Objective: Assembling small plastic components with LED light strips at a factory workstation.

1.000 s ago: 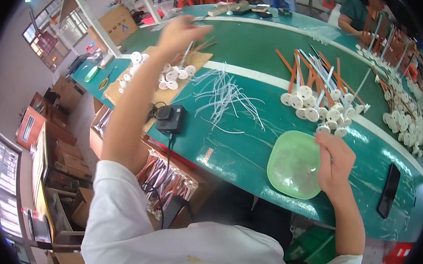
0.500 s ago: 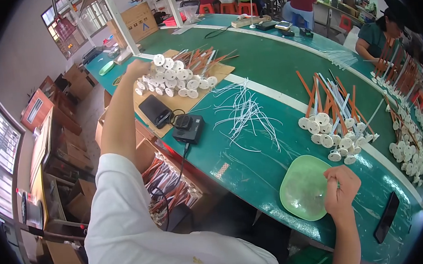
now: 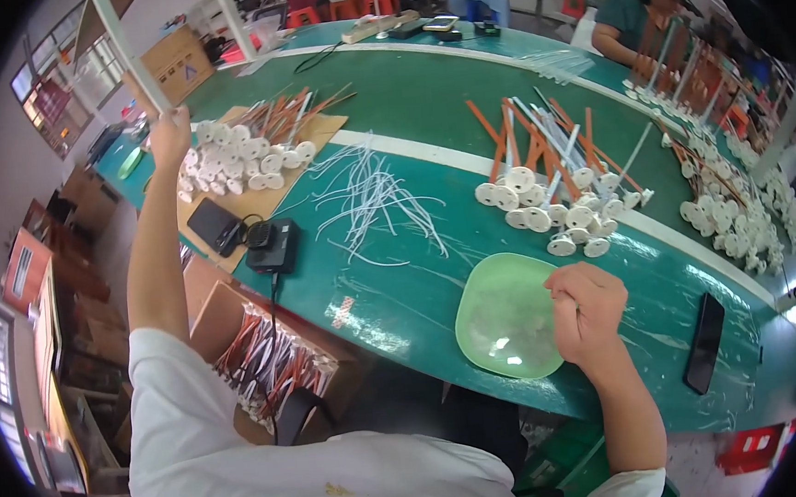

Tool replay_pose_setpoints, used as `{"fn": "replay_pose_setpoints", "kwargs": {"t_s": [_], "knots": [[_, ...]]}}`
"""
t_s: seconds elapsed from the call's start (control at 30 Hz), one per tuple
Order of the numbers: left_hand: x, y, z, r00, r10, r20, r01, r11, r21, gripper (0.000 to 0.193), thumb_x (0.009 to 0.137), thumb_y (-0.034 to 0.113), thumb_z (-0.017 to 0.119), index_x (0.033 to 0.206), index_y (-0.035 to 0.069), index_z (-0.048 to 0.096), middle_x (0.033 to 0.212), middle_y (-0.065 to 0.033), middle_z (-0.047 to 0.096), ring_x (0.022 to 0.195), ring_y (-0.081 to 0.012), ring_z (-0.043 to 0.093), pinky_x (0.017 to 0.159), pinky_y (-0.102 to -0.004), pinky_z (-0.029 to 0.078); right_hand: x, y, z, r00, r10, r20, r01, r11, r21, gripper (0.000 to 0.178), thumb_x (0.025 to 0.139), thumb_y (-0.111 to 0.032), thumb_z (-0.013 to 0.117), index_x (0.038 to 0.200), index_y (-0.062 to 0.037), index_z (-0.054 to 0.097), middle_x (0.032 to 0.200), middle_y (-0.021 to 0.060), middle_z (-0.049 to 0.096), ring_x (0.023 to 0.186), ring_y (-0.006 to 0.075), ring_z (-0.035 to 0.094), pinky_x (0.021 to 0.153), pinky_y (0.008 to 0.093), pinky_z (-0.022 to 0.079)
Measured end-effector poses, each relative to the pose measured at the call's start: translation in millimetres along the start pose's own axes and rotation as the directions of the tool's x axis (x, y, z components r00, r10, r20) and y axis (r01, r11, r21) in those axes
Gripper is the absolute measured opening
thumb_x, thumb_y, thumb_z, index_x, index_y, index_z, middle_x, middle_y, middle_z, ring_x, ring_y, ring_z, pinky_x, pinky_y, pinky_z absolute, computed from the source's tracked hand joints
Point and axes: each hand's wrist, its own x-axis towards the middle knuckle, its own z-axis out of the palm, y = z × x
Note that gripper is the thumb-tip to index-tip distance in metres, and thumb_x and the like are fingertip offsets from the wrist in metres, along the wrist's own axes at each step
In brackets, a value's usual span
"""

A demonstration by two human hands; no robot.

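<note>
My left hand (image 3: 170, 135) is stretched far out to the left, beside a pile of white discs on sticks (image 3: 249, 157). Its fingers look curled, and whatever they hold is hidden. That pile lies on brown cardboard (image 3: 318, 129), with orange and pale sticks pointing away. My right hand (image 3: 589, 314) is closed at the right rim of a light green square dish (image 3: 506, 342); anything pinched in its fingers is too small to make out. A grey, dusty-looking layer covers the dish's bottom. Beyond the dish lies a second bunch of white-disc sticks (image 3: 552, 205).
Thin white strips (image 3: 378, 204) lie tangled mid-table. A black box with a cable (image 3: 273, 246) and a dark flat device (image 3: 215, 226) sit left; a phone (image 3: 703, 343) lies right. Below stands a carton of sticks (image 3: 272, 359). A co-worker (image 3: 632, 29) sits far right behind more discs.
The whole view has shifted, so the table and its things appear further left. My left hand has risen slightly relative to the disc pile. My right hand stays closed at the dish rim.
</note>
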Motion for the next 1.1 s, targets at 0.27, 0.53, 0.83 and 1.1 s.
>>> {"fn": "replay_pose_setpoints", "kwargs": {"t_s": [0.27, 0.53, 0.83, 1.1], "knots": [[-144.9, 323.5, -91.9, 0.616, 0.787, -0.028, -0.636, 0.477, -0.607, 0.027, 0.085, 0.023, 0.069, 0.109, 0.009, 0.065, 0.094, -0.0124, 0.07, 0.088, -0.0329, 0.067, 0.078, -0.0424, 0.053, -7.8, 10.1, -9.6, 0.996, -0.028, 0.084, 0.03, 0.999, -0.023, 0.007, 0.068, 0.001, 0.05, 0.068, -0.0008, 0.057, 0.06, 0.0114, 0.055, 0.051, 0.027, 0.054, 0.049, 0.0356, 0.041], [-217.7, 429.4, -54.4, 0.46, 0.822, 0.337, -0.428, 0.538, -0.726, 0.036, 0.093, 0.042, 0.058, 0.11, 0.011, 0.064, 0.088, -0.0149, 0.068, 0.085, -0.035, 0.066, 0.077, -0.0467, 0.052, -4.9, 4.0, 0.8, 0.999, -0.023, 0.046, 0.024, 0.999, -0.023, 0.007, 0.069, 0.003, 0.056, 0.072, -0.0015, 0.06, 0.065, 0.0128, 0.059, 0.056, 0.0293, 0.06, 0.053, 0.0362, 0.047], [-221.0, 410.3, -71.5, 0.783, 0.527, 0.332, 0.176, 0.324, -0.93, 0.033, 0.101, 0.027, 0.054, 0.117, 0.002, 0.068, 0.087, -0.007, 0.071, 0.073, -0.0104, 0.061, 0.068, -0.0263, 0.05, 0.1, -0.3, 0.7, 0.987, 0.019, -0.162, -0.04, 0.991, -0.124, 0.015, 0.073, 0.002, 0.065, 0.087, -0.0017, 0.066, 0.078, 0.012, 0.067, 0.068, 0.0259, 0.066, 0.062, 0.0332, 0.052], [-276.6, 397.1, -105.8, 0.423, 0.878, 0.225, 0.7, -0.159, -0.696, 0.041, 0.098, 0.013, 0.059, 0.135, -0.003, 0.054, 0.135, -0.015, 0.057, 0.12, -0.019, 0.057, 0.098, -0.0328, 0.049, 1.5, 6.0, 0.5, 0.966, 0.058, -0.251, -0.025, 0.991, 0.135, 0.029, 0.069, 0.002, 0.079, 0.097, -0.0012, 0.07, 0.09, 0.0104, 0.07, 0.072, 0.0207, 0.065, 0.062, 0.0302, 0.052]]}}
